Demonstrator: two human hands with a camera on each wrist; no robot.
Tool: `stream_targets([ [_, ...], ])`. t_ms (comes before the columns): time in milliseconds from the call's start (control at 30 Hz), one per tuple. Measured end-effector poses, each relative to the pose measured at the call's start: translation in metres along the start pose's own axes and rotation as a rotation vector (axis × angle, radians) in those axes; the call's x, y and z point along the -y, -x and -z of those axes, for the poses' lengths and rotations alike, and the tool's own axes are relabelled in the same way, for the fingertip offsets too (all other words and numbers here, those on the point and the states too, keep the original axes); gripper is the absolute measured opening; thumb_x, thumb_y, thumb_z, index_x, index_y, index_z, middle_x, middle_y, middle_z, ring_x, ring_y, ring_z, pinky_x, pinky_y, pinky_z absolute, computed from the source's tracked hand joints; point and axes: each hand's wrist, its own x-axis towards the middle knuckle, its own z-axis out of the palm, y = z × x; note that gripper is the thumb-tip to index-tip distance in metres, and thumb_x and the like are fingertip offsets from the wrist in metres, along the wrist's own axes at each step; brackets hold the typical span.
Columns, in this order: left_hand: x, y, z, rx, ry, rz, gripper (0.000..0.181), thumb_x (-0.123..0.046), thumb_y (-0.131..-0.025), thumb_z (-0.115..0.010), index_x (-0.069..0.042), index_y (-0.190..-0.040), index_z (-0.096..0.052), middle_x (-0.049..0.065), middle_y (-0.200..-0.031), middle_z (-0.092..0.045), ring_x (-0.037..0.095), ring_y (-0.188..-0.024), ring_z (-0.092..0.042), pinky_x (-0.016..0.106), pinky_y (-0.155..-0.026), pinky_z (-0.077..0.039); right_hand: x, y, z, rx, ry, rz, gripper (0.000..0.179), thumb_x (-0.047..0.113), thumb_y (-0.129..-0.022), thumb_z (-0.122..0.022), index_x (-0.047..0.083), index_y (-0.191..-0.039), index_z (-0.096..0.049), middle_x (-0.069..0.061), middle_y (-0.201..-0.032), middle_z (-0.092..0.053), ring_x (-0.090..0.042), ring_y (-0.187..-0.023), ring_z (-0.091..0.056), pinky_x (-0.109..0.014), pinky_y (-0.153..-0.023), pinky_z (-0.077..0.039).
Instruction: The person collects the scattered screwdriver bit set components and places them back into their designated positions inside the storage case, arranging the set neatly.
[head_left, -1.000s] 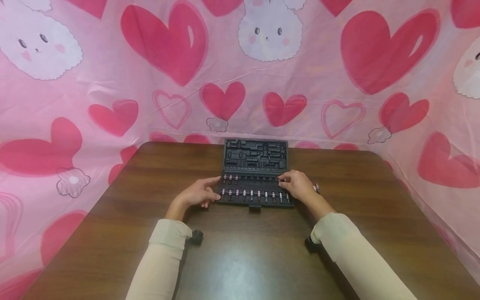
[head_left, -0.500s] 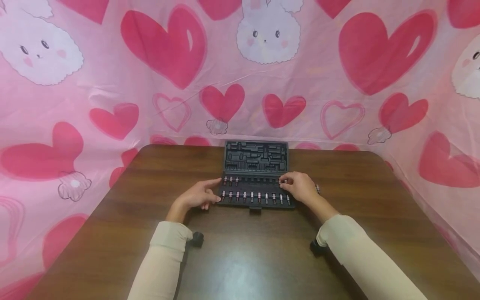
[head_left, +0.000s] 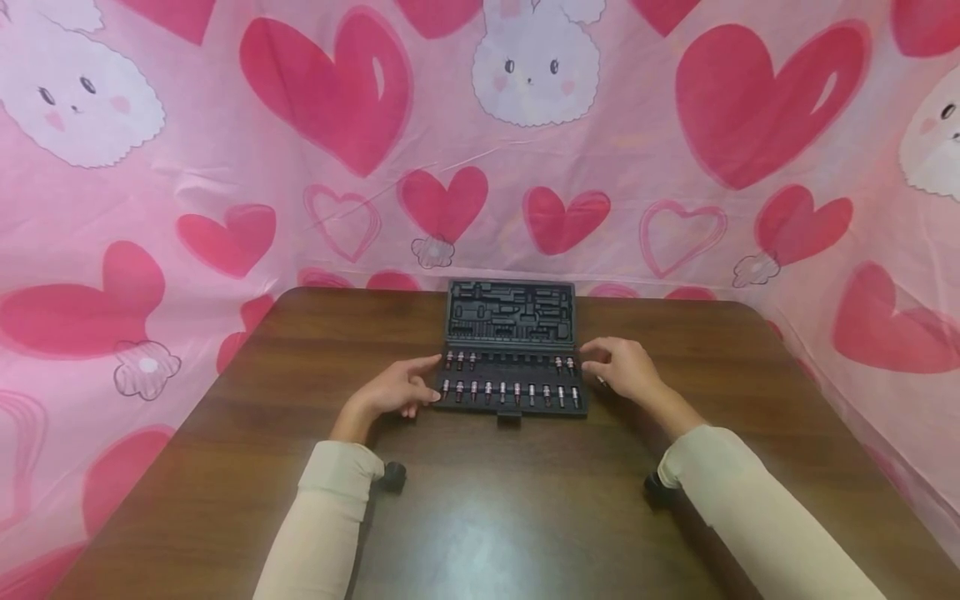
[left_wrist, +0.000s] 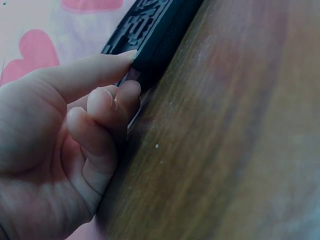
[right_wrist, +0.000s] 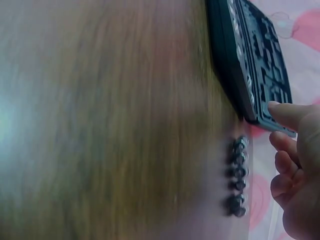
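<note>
An open black socket case [head_left: 517, 371] lies on the table with its lid tilted up at the back. Silver bit sockets with dark ends fill a front row [head_left: 517, 392]. Behind it, three sockets [head_left: 461, 361] sit at the left and two sockets [head_left: 564, 365] at the right, with bare slots between. My left hand [head_left: 390, 389] touches the case's left side with thumb and index finger extended, its other fingers curled. Just off the right side is my right hand [head_left: 630, 368], fingers loosely bent, nothing visible between them. Several loose sockets [right_wrist: 240, 172] stand in a line on the table beneath it.
The brown wooden table [head_left: 450, 517] carries the case near its back edge. A pink curtain [head_left: 517, 150] with hearts and rabbits hangs behind and along both sides. The moulded lid [head_left: 512, 312] rises between the case and the curtain.
My right hand has let go of a socket in the right end of the back row and drawn away to the right. The left hand stays at the case's left side.
</note>
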Motion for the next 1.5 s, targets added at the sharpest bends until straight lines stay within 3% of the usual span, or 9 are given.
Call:
stream_targets([
  [533, 0.0, -0.001, 0.002, 0.001, 0.001, 0.004, 0.072, -0.01, -0.086, -0.072, -0.008, -0.15, -0.038, 0.008, -0.064, -0.059, 0.014, -0.044, -0.051, 0.027, -0.044, -0.043, -0.03, 0.008, 0.021, 0.019, -0.002, -0.064, 0.024, 0.019, -0.089, -0.072, 0.008, -0.11, -0.071, -0.004, -0.078, -0.061, -0.023, -0.069, -0.052, -0.035, -0.059, -0.044],
  [933, 0.0, -0.001, 0.002, 0.001, 0.007, 0.001, 0.074, -0.01, -0.086, -0.073, -0.007, -0.15, -0.036, 0.008, -0.064, -0.059, 0.014, -0.044, -0.05, 0.027, -0.044, -0.043, -0.051, 0.015, 0.03, 0.016, -0.009, -0.037, 0.023, 0.015, -0.088, -0.071, 0.004, -0.108, -0.07, -0.006, -0.081, -0.064, -0.023, -0.072, -0.055, -0.036, -0.063, -0.044],
  [1267, 0.0, 0.0, 0.001, 0.004, 0.014, 0.006, 0.074, -0.009, -0.086, -0.072, -0.008, -0.15, -0.037, 0.008, -0.063, -0.059, 0.014, -0.044, -0.05, 0.027, -0.044, -0.043, -0.062, 0.022, 0.037, 0.137, -0.068, -0.085, 0.026, 0.012, -0.086, -0.072, -0.001, -0.109, -0.069, -0.005, -0.076, -0.061, -0.02, -0.068, -0.052, -0.034, -0.06, -0.042],
  [1500, -0.001, 0.001, 0.0, 0.004, 0.007, 0.007, 0.073, -0.01, -0.086, -0.073, -0.008, -0.15, -0.037, 0.008, -0.063, -0.059, 0.015, -0.044, -0.051, 0.027, -0.044, -0.043, -0.066, 0.026, 0.038, 0.155, -0.067, -0.082, 0.027, 0.012, -0.086, -0.072, 0.0, -0.11, -0.069, -0.005, -0.077, -0.062, -0.02, -0.069, -0.053, -0.034, -0.061, -0.042],
])
